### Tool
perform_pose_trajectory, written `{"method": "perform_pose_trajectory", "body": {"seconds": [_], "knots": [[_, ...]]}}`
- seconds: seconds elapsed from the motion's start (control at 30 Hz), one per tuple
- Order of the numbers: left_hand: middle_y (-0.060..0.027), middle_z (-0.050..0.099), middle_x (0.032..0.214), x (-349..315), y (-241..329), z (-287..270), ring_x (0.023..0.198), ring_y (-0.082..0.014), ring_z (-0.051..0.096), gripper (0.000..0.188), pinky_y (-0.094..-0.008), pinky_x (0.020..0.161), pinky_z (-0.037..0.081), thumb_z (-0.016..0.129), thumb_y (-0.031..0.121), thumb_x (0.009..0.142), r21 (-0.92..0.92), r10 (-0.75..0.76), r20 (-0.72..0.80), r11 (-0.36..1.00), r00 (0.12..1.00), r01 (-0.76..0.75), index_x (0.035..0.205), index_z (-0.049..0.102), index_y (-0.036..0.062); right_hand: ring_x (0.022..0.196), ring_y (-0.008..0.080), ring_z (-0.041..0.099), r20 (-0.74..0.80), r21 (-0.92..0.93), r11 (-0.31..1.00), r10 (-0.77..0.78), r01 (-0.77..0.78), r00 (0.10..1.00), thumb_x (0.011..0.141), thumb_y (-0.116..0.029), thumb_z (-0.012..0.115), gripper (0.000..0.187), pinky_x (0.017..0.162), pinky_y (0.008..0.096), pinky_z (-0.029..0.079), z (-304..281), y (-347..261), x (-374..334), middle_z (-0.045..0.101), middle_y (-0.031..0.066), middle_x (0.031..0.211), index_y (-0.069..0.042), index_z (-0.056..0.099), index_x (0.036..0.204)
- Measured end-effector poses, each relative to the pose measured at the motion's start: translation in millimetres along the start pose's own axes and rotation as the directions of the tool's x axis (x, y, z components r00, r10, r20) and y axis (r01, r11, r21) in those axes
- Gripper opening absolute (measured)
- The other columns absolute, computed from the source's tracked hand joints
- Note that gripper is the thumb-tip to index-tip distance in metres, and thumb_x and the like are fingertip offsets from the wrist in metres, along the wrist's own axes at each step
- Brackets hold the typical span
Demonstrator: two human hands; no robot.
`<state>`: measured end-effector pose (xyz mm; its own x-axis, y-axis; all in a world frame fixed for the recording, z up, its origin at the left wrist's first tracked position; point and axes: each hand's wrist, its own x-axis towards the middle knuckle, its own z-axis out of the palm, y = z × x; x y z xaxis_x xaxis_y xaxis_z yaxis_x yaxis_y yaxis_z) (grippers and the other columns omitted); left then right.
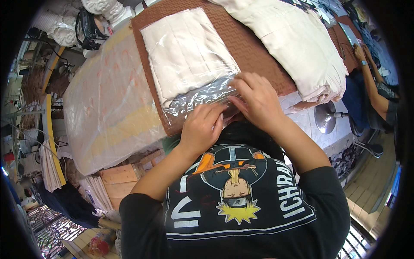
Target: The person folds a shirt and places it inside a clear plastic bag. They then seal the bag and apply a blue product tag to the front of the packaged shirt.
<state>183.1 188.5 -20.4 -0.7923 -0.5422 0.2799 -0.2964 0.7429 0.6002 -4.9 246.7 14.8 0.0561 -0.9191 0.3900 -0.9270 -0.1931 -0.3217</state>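
Observation:
A folded cream garment point(185, 52) lies inside a clear plastic bag point(202, 94) on the brown textured cloth over the table. The bag's near end, beyond the garment, is bare shiny film. My left hand point(202, 128) has its fingers bent and pressed together on the near edge of that film. To its right, my right hand point(258, 100) grips the film by the bag's near right corner, thumb below and fingers above, slightly blurred. Both hands are close together, with the bag's edge between them partly hidden by the fingers.
Brown cloth point(254, 52) covers the table. At right lies a pile of cream garments point(297, 47), hanging over the edge. A large plastic-wrapped bundle point(112, 99) sits at left. A metal stool base point(325, 118) stands at right; another person's arm point(374, 86) works farther off.

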Motion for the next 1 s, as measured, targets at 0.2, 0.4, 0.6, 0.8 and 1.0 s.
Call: {"method": "perform_pose_trajectory", "body": {"seconds": [0.2,0.4,0.6,0.8,1.0], "knots": [[-0.0272,0.035,0.14,27,-2,26,0.133,-0.0418,0.03,0.049,-0.0488,0.108,0.026,0.051,0.014,0.089,0.286,0.016,-0.067,0.958,0.998,0.004,0.131,0.04,-0.0092,0.089,0.0236,0.054,-0.262,-0.097,0.991,-0.114,0.092,0.958,0.072,-0.013,0.067,0.025,0.073,0.0355,0.041,32,31,22,0.056,0.0063,0.098,-0.008,0.058,0.095],[-0.0283,0.024,0.146,63,-16,38,0.137,-0.0453,0.019,0.057,-0.0542,0.11,0.017,0.046,0.021,0.091,0.279,-0.088,-0.128,0.953,0.988,0.121,0.136,0.032,-0.0102,0.075,0.0216,0.053,-0.386,-0.013,0.994,-0.108,0.112,0.916,0.072,-0.014,0.068,0.011,0.065,0.0344,0.04,34,31,33,0.055,0.0027,0.078,-0.009,0.059,0.078],[-0.0221,0.036,0.142,98,-35,38,0.135,-0.0428,0.025,0.055,-0.0526,0.109,0.02,0.051,0.026,0.084,0.373,-0.051,0.008,0.927,0.999,0.044,0.132,0.044,-0.0017,0.072,0.0224,0.053,-0.401,0.046,0.994,-0.076,0.103,0.913,0.071,-0.014,0.069,0.013,0.064,0.0346,0.039,33,29,30,0.054,0.0043,0.075,-0.008,0.057,0.074],[-0.018,0.038,0.143,102,-35,46,0.136,-0.0417,0.025,0.049,-0.0573,0.106,0.021,0.054,0.032,0.082,0.491,-0.065,-0.03,0.868,0.997,0.071,0.125,0.055,0.0082,0.073,0.0231,0.053,-0.338,0.09,0.986,-0.101,0.139,0.936,0.073,-0.015,0.069,0.014,0.065,0.0348,0.04,34,36,21,0.055,0.0042,0.076,-0.007,0.058,0.075],[-0.0183,0.039,0.141,97,-33,44,0.135,-0.0424,0.023,0.062,-0.058,0.107,0.018,0.058,0.035,0.081,0.414,-0.064,-0.021,0.908,0.998,0.067,0.131,0.047,-0.0005,0.078,0.0278,0.056,-0.32,0.168,0.984,-0.001,0.058,0.947,0.074,-0.022,0.071,0.018,0.068,0.0364,0.043,18,64,56,0.059,0.0082,0.079,-0.006,0.062,0.077]]}}
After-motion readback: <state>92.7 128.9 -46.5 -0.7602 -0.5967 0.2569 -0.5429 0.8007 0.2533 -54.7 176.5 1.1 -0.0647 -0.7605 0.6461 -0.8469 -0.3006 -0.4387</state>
